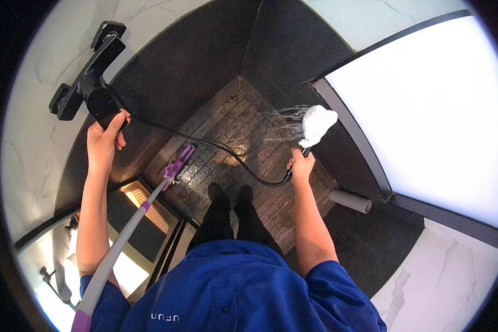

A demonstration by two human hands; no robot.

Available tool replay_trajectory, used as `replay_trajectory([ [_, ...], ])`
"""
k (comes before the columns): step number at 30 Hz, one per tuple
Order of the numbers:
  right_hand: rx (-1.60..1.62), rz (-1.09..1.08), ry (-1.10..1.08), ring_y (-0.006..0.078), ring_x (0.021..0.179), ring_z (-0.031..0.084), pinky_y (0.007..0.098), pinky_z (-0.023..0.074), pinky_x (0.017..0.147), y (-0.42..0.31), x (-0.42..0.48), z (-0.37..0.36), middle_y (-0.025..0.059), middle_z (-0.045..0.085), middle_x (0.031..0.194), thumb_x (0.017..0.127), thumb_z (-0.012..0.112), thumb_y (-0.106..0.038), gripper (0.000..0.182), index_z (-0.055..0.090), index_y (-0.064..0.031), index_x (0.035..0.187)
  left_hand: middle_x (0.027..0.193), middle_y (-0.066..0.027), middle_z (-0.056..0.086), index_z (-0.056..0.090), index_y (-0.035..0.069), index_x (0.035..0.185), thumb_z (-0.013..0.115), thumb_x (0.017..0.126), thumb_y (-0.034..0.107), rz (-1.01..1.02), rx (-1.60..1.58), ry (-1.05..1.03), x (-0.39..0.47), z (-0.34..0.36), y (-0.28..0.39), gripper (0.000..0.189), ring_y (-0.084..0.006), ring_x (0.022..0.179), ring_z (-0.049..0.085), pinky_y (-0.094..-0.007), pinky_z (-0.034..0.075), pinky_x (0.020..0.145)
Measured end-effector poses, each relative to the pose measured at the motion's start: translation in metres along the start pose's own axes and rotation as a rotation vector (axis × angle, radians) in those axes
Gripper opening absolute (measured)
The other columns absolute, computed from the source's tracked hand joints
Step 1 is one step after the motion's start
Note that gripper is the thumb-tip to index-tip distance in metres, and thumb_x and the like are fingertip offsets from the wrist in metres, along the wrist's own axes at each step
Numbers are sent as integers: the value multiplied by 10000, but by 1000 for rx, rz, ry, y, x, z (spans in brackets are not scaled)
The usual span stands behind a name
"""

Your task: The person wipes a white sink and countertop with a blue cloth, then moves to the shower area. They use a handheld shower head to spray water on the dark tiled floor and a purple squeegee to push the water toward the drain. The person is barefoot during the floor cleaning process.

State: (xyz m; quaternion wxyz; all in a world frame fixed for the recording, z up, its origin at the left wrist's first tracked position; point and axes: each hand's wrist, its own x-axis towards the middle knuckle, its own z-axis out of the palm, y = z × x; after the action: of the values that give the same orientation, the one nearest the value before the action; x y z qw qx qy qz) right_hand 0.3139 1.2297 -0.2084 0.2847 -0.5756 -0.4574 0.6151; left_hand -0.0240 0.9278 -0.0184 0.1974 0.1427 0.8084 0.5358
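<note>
My left hand (103,139) grips the end of the black shower mixer's lever (103,106), which bears small red and blue marks. The mixer is fixed to the wall at upper left. In my right hand (302,166) is the black handle of a hand shower (290,170). Something white (318,122), like a cloth or foam, covers its head; I cannot tell which. Water jets (284,120) spray leftward from it. A black hose (220,147) runs in a sagging curve between mixer and hand shower.
A grey pole (122,245) with a purple squeegee-like head (178,168) slants past my left arm, its head on the wet slatted floor (232,141). A grey roll (350,201) lies at right, below a bright window panel (431,112). A mirror-like panel (141,232) stands at lower left.
</note>
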Motion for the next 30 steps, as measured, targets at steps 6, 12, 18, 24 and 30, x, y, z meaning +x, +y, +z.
replay_trajectory([
  [6, -58, -54, -57, 137, 394, 454, 298, 375, 379, -1, -1, 8, 21, 453, 511, 807, 610, -75, 147, 477, -53, 747, 825, 8, 657, 677, 58, 963, 608, 923, 230, 4, -16, -27, 0, -2, -1, 190, -34, 514, 499, -186, 397, 477],
  [12, -88, -44, -55, 134, 384, 447, 299, 369, 375, -1, -1, 21, 24, 456, 514, 810, 609, -63, 159, 467, -56, 740, 864, -17, 656, 674, 51, 1019, 620, 908, 198, 0, -16, -83, -4, -9, -11, 192, -59, 618, 547, -213, 452, 578],
  [18, -154, -88, -108, 132, 383, 445, 298, 365, 376, -1, 1, 37, 22, 455, 514, 811, 608, -49, 153, 470, -52, 743, 855, -31, 658, 662, 23, 1057, 640, 857, 130, -182, 196, -371, -28, -36, -72, 228, -110, 712, 586, -265, 487, 664],
  [24, -234, -128, -160, 126, 384, 445, 298, 368, 384, -9, -4, 61, 22, 474, 510, 808, 605, -65, 145, 492, -41, 720, 897, -105, 687, 665, 23, 1047, 724, 780, 206, -411, 526, -587, -99, -43, -156, 329, -183, 835, 647, -304, 505, 760],
  [30, -481, -278, -226, 158, 580, 458, 339, 410, 593, -8, 2, 69, 39, 505, 619, 752, 632, -125, 174, 529, 15, 747, 975, -100, 673, 661, 52, 1095, 756, 746, 222, -542, 354, -595, -145, -49, -202, 400, -192, 910, 633, -295, 493, 802],
])
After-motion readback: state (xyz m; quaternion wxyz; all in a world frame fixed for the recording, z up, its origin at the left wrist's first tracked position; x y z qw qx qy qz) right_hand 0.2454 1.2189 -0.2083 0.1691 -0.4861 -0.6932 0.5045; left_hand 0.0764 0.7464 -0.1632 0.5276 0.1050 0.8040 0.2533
